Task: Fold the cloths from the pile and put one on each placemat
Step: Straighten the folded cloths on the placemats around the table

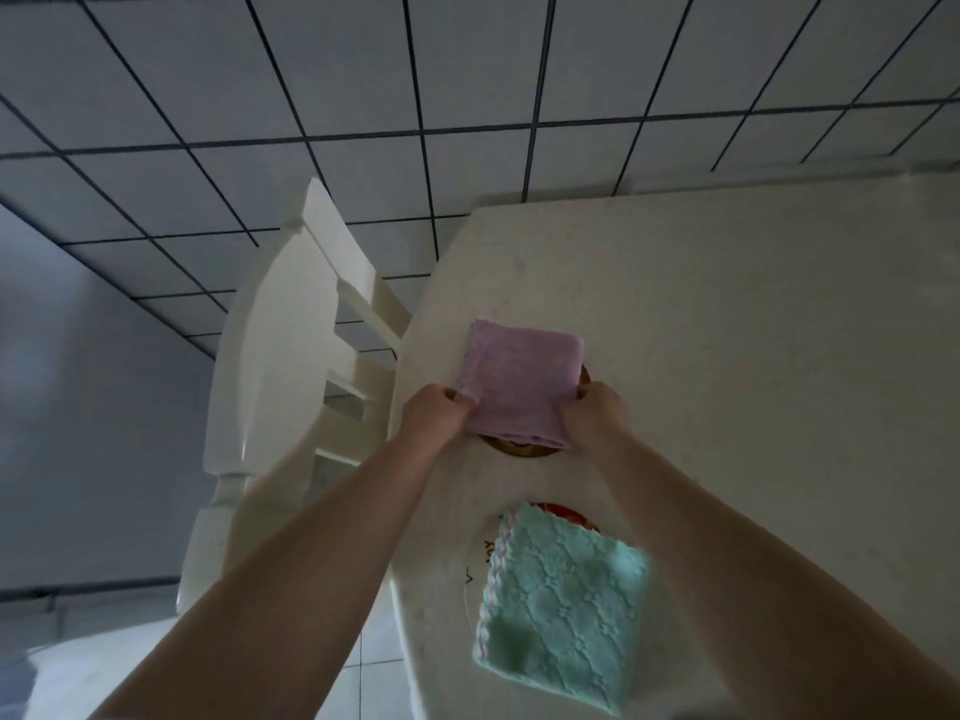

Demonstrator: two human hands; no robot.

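A folded purple cloth (519, 379) lies over a round placemat (514, 448), of which only a brownish sliver shows at the near edge. My left hand (435, 412) pinches the cloth's near left corner. My right hand (600, 414) grips its near right corner. Closer to me, a folded mint-green cloth (563, 605) with a pink scalloped edge rests on a second round placemat (480, 569) that is white with red markings. The pile of cloths is out of view.
The white table (727, 356) stretches to the right and far side, its left edge close to both placemats. A white wooden chair (291, 356) stands against that left edge. Grey floor tiles (363, 96) with dark grout lie beyond.
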